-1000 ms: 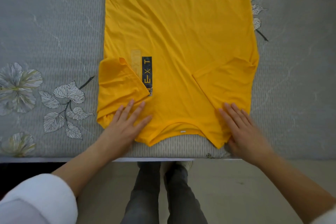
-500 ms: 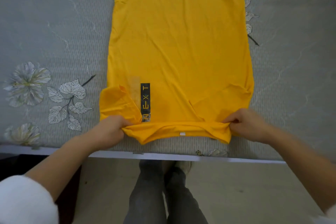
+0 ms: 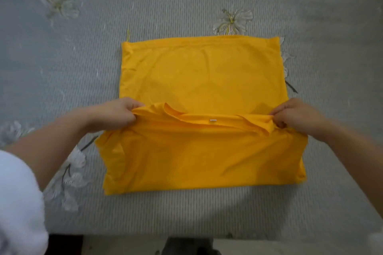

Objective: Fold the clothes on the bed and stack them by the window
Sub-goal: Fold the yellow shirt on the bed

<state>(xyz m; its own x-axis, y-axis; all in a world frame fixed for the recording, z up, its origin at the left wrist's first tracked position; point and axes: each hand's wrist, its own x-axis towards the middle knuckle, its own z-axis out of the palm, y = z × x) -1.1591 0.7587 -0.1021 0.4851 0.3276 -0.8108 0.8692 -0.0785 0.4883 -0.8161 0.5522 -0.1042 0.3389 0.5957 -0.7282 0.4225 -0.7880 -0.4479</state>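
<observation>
Carried away from the bed's near edge since half a second ago, the collar end of the yellow shirt (image 3: pixel 205 151) is now doubled over the shirt's middle. It is spread on a grey bedspread (image 3: pixel 62 80) printed with pale flowers, floor showing below the mattress edge. One upper corner is pinched in the curled fingers of the left hand (image 3: pixel 118 115), the other by the right hand (image 3: pixel 296 117), forearms outstretched, a white sleeve (image 3: pixel 18 203) pushed up.

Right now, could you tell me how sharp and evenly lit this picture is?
Head view: soft, even light, no glare; a faint shadow on the bed below the yellow shirt; the printed flowers and white sleeve at its edges are blurred; left hand and right hand look fairly sharp.
</observation>
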